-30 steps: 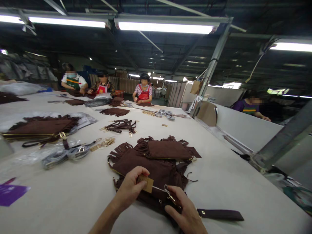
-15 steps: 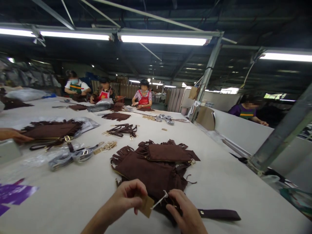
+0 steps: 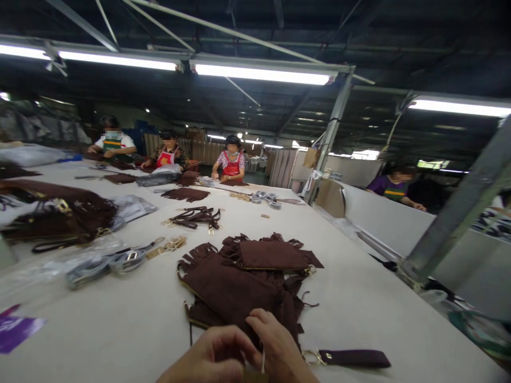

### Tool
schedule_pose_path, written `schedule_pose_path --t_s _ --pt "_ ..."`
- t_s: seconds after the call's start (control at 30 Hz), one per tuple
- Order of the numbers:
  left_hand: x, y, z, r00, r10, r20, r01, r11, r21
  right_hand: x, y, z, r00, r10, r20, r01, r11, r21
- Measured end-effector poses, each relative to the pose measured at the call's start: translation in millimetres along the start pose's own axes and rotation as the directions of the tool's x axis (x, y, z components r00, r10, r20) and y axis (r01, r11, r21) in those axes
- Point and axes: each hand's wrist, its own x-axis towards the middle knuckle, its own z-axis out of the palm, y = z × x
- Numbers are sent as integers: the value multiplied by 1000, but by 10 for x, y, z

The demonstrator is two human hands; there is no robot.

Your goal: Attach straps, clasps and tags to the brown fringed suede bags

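At the bottom centre, my left hand (image 3: 217, 354) is closed, its fingers curled beside a brown cardboard hang tag (image 3: 255, 377) that shows only at the frame's lower edge. A white string (image 3: 263, 363) runs up from the tag between my hands. My right hand (image 3: 277, 346) is bent over the near end of a dark brown fringed pouch (image 3: 235, 282), its fingers together; their grip is hidden. Right of it lies a brown wrist strap (image 3: 357, 358) with a gold clasp (image 3: 313, 357). A smaller fringed pouch (image 3: 273, 254) rests on top of the pile.
Brown straps (image 3: 195, 217), a bunch of tags (image 3: 171, 244) and plastic-wrapped straps (image 3: 107, 264) lie farther off on the white table (image 3: 379, 298). More fringed pouches (image 3: 80, 213) are at left. Several co-workers sit beyond; a metal post (image 3: 447, 213) stands at right.
My left hand and the tag have moved down and toward my right hand, which has shifted left. The strap's gold clasp now shows. At far left, another person's hand has left the view.
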Motion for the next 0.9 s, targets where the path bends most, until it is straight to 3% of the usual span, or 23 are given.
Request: schedule_pose_path --t_s 0.07,0.13,0.17,0.23,0.33,0.47,0.6,0.7,0.8,0.9 --pt "47 -90 -216 976 60 -210 -10 973 231 -16 26 -13 999 28 33 -30 998 57" --pt "97 -203 -459 901 245 -358 6 818 575 -16 67 30 998 21 54 -24 998 62" --pt "118 -266 -574 874 327 -359 28 704 709 -12 88 60 999 10 52 -13 998 58" --pt "153 -394 -761 866 395 -308 67 519 852 -2 119 98 1000 10 24 -12 998 69" --pt "193 -531 -898 883 382 -272 121 374 919 -1 113 23 1000 23 12 -25 980 199" --pt "253 -532 -905 899 327 -293 229 222 948 -49 74 -291 996 85 -17 -68 891 450" --pt "300 -478 -956 939 271 -211 199 74 977 -136 154 -585 903 412 126 -360 560 746" --pt "310 -425 -1039 955 283 -86 82 27 996 -187 281 -703 870 442 220 -400 371 838" --pt "305 -225 -1055 963 269 0 13 -45 999 -207 389 -850 864 429 265 -394 247 885" --pt "336 191 -966 954 296 37 6 -145 989 -213 451 -1183 854 472 218 -327 162 931"
